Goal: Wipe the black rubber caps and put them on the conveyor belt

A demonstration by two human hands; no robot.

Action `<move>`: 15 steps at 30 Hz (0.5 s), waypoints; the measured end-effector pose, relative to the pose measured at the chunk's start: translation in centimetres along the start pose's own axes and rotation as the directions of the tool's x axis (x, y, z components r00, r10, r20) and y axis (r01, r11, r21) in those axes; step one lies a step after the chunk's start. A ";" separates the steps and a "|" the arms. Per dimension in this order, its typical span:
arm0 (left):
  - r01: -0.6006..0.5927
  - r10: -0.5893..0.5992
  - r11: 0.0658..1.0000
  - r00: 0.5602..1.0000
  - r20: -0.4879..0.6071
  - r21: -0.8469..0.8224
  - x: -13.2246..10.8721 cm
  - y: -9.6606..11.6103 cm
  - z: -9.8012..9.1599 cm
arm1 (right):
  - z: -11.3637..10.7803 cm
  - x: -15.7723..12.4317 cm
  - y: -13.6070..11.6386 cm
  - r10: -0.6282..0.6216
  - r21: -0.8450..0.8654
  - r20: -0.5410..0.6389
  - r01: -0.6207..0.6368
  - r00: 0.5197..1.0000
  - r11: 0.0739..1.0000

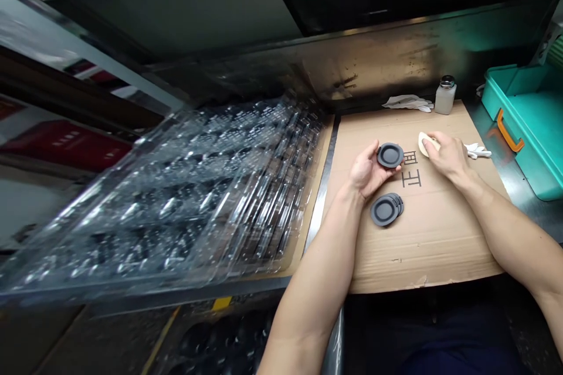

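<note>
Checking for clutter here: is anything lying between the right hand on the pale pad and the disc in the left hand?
Nothing visible does. Between the right hand and the disc held in the left hand there is only bare cardboard with printed characters. The stack of discs lies nearer the person, off that line.

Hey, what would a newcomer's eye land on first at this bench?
The big stack of clear plastic trays glints across the left side. On the cardboard sheet at centre right, the left hand holds a dark round disc while the right hand closes over a pale pad, with a pile of discs just below. A teal bin stands far right.
</note>
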State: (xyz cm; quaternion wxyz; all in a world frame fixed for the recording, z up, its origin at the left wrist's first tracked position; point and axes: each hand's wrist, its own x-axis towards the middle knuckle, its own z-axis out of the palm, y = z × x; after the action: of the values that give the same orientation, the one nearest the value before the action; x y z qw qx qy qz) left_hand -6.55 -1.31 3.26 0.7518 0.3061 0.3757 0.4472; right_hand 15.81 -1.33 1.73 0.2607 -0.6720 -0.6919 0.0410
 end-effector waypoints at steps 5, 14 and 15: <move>-0.144 0.211 0.895 0.971 -0.117 0.422 -5.4 1.5 -1.9 | 0.6 0.0 -0.4 -0.121 -0.063 -0.089 0.115 0.989 0.991; -0.031 0.114 0.590 0.992 -0.045 0.807 -12.1 1.1 -3.6 | 1.1 -0.6 -1.4 -0.189 0.006 0.012 0.189 0.982 0.982; -0.023 0.110 0.543 0.993 -0.044 0.839 -11.9 0.9 -3.5 | 1.1 -0.6 -1.3 -0.187 0.010 0.012 0.187 0.982 0.982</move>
State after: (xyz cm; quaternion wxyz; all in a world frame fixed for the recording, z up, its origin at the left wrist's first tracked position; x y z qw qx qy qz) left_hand -13.69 -11.26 5.60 0.4795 0.6206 0.5652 0.2558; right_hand 14.12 -1.69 1.11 0.2621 -0.6025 -0.7535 0.0236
